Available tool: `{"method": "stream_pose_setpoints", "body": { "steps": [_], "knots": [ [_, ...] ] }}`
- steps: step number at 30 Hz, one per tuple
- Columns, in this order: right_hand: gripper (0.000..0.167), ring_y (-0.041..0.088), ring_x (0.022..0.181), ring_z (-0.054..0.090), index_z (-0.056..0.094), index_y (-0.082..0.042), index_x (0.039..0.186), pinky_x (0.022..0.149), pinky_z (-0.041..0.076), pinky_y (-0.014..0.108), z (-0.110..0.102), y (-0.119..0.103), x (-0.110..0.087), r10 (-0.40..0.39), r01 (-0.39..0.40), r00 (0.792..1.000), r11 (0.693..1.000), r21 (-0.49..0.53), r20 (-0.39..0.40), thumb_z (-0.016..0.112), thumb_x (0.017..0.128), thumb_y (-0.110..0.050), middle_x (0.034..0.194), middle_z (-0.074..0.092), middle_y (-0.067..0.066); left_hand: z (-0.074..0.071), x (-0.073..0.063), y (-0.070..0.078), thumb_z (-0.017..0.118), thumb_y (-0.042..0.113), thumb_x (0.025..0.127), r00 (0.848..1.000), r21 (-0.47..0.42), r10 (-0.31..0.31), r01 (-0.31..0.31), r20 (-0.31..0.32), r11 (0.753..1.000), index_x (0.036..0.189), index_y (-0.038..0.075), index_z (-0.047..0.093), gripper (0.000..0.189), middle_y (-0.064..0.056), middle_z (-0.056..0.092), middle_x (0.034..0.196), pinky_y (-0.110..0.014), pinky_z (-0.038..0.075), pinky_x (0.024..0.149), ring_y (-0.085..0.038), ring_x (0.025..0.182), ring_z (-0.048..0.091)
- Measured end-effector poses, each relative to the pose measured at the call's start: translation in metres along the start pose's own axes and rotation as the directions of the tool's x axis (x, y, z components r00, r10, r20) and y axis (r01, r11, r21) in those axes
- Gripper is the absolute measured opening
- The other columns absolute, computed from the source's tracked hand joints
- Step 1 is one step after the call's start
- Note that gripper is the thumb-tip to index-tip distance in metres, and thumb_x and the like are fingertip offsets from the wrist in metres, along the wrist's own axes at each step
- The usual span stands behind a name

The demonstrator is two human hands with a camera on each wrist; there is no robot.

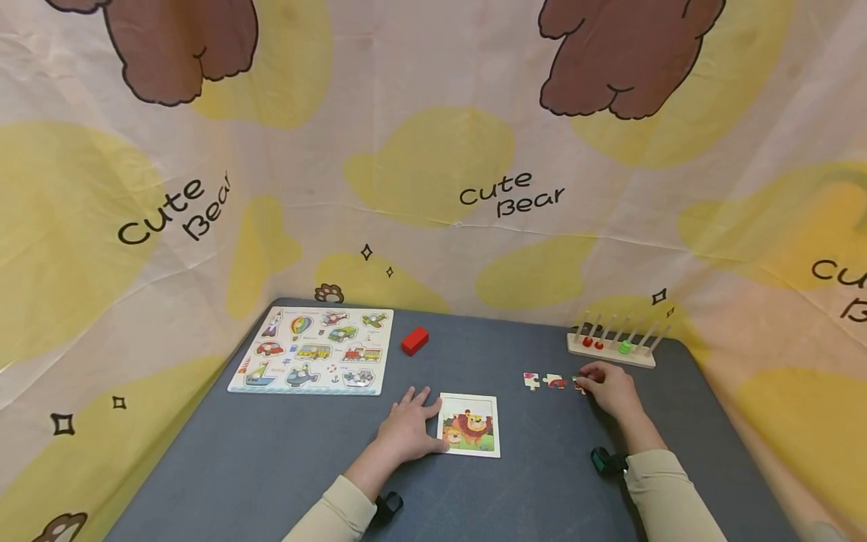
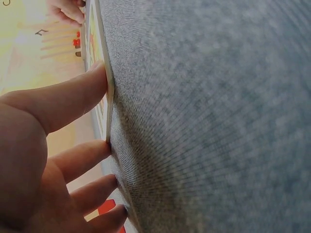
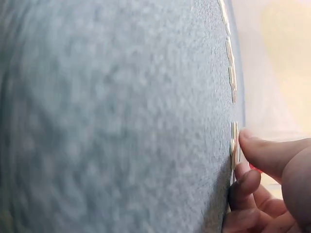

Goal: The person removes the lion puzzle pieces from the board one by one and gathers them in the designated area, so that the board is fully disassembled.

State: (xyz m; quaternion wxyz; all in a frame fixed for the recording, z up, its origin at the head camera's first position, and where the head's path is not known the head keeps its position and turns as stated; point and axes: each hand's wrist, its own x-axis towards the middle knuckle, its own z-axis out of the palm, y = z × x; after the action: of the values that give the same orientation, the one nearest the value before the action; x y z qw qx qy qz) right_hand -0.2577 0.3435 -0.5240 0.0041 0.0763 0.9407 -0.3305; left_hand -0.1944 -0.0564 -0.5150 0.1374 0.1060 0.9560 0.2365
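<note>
Nearest us, a person's two sleeved forearms reach over a dark grey table [image 1: 528, 504], a dark band at each wrist. We see the left hand [image 1: 406, 429] with fingers spread, thumb and forefinger touching the left edge of a white-framed lion picture [image 1: 472, 427] that lies flat on the table. Farther right, the right hand [image 1: 612, 388] pinches a puzzle piece [image 1: 579, 382] between thumb and curled fingers, low at the tabletop — just left of it lie two more loose pieces [image 1: 555, 382] in a row. Beyond, we find a red block [image 1: 415, 341], a board of vehicle pictures [image 1: 336, 352] at left and — at far right — a peg stand [image 1: 609, 351] with red and green beads. Behind everything hangs a yellow-patched cloth [image 1: 420, 241] reading "Cute Bear".
</note>
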Motion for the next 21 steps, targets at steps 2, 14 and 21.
{"method": "stream_pose_setpoints", "body": {
  "steps": [2,14,21],
  "knots": [
    [0.026,0.028,0.086,0.058,0.069,-0.002,0.114,0.068,0.042,0.032,-0.002,-0.001,-0.001,0.001,-0.001,1.0,1.0,0.008,-0.006,0.07,0.096,-0.02,0.097,0.07,0.015,0.0,0.0,0.0,0.086,0.043,0.075,1.0,0.001,-0.002,0.002,0.003,1.0,0.146,0.017,0.056,0.081,-0.013,0.039,0.16,-0.062,0.027,0.119,-0.039,0.153,0.023],
    [0.031,0.03,0.09,0.063,0.068,-0.001,0.117,0.064,0.05,0.03,-0.014,-0.021,-0.007,-0.078,0.08,0.996,0.996,0.037,-0.038,0.071,0.096,-0.023,0.104,0.069,0.019,-0.002,0.0,0.0,0.086,0.042,0.076,1.0,0.001,0.001,-0.001,0.001,1.0,0.146,0.016,0.056,0.081,-0.013,0.039,0.16,-0.063,0.027,0.118,-0.039,0.153,0.023],
    [0.028,0.029,0.092,0.064,0.069,-0.001,0.117,0.066,0.05,0.03,-0.013,-0.035,-0.013,-0.121,0.122,0.992,0.992,0.037,-0.045,0.07,0.096,-0.02,0.105,0.071,0.018,0.0,0.0,-0.001,0.086,0.044,0.075,1.0,0.01,-0.001,0.001,0.001,1.0,0.147,0.017,0.055,0.082,-0.013,0.039,0.16,-0.063,0.027,0.118,-0.039,0.153,0.023]
  ]
}}
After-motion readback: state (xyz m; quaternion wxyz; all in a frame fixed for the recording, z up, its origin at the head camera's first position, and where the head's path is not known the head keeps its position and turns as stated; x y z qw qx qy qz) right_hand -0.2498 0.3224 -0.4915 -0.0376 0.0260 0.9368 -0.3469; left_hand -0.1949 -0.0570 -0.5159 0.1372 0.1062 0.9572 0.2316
